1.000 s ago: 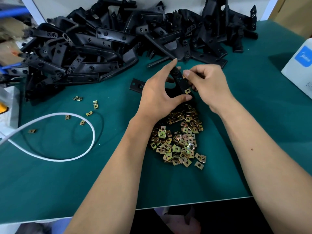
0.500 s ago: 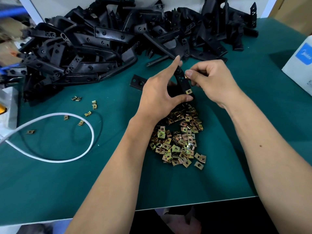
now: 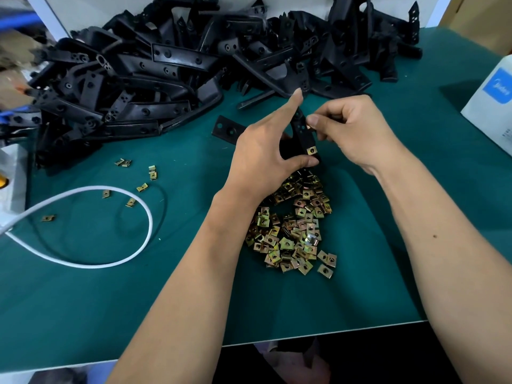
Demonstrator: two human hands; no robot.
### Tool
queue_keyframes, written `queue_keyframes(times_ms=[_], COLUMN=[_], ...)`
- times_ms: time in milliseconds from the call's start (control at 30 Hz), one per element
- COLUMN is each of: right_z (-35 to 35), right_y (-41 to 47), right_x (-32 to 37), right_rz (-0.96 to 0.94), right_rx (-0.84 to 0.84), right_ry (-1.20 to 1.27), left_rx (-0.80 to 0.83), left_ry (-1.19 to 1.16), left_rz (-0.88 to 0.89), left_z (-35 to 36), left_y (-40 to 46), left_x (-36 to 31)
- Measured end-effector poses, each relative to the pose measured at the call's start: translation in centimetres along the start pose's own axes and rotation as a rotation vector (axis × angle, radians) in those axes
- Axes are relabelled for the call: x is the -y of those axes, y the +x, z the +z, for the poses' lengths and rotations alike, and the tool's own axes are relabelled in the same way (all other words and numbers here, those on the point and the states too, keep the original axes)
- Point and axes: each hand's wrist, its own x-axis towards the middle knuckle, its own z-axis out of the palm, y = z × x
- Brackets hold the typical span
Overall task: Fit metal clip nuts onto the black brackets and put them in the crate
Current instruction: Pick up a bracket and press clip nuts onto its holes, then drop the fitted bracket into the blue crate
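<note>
My left hand (image 3: 266,153) grips a black bracket (image 3: 302,134) above the green table, thumb under its lower end, forefinger stretched up along its back. One brass clip nut (image 3: 312,150) sits on the bracket's lower end. My right hand (image 3: 357,131) pinches another clip nut (image 3: 309,126) against the bracket's upper edge. A heap of loose clip nuts (image 3: 293,231) lies just below both hands. A big pile of black brackets (image 3: 171,73) fills the back of the table. No crate is in view.
A white cable (image 3: 124,256) loops on the left with several stray clip nuts (image 3: 141,187) near it. One flat black bracket (image 3: 225,128) lies left of my hands. A white box (image 3: 493,98) stands at the right edge. The table's front edge (image 3: 332,332) is close.
Both hands have lifted the bracket slightly away from me. My right hand has moved its pinched clip nut up to the bracket's upper edge.
</note>
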Motion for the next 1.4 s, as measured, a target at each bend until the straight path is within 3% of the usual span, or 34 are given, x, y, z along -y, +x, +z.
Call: queue_keyframes(times_ms=[433,600,833,1100,1267,1400], right_z=[0.8,1.5,2.4,3.4,3.4,0.0], right_y=[-0.5,-0.9,-1.1,-1.4,-1.9,-3.9], right_x=[0.5,0.9,1.2,1.7,2.5,3.0], right_rz=[0.042,0.044,0.022,0.045,0.128,0.152], right_rx=[-0.001,-0.076,-0.051,-0.101,-0.174,-0.241], right_ry=[0.055,-0.018,-0.042,-0.184,-0.220,-0.261], left_rx=[-0.019,-0.076,-0.122,-0.069,-0.069,0.006], left_ry=[-0.018,0.023,0.047,0.136,0.390,0.433], left_rz=[-0.028,-0.133,-0.212,-0.273,-0.163,-0.068], left_z=[0.2,0.6,1.0,0.9,0.9,1.4], left_y=[0.1,0.3,0.1,0.5,1.1,2.0], left_x=[-0.3,-0.1,-0.3,-1.0,-3.3,-7.2])
